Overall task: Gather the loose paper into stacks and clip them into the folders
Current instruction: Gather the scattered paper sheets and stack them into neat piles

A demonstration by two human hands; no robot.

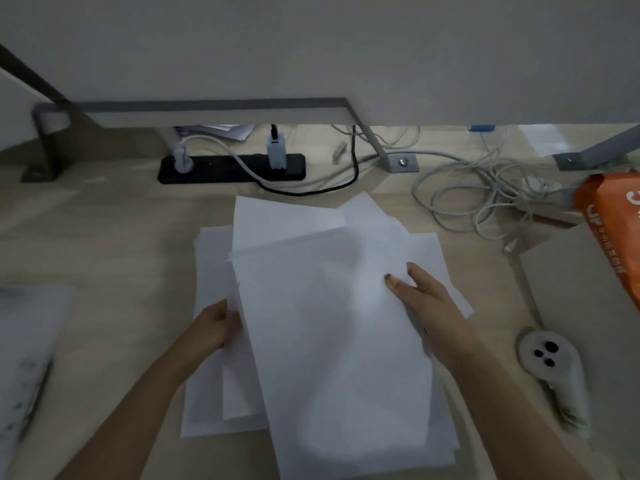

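A loose pile of white paper sheets (322,323) lies fanned out on the wooden desk (104,237), its edges uneven. My left hand (214,327) grips the pile's left edge, fingers tucked under the top sheets. My right hand (419,292) holds the right side, thumb on top and fingers partly under the sheets. A few sheets (211,393) stick out to the left below the held ones. A pale folder-like object (24,348) lies blurred at the left edge of the desk.
A black power strip (232,169) with plugs sits behind the paper. Tangled white cables (485,192) spread at the back right. An orange package (613,230) lies at the right edge. A white controller (550,368) rests to the right of the paper.
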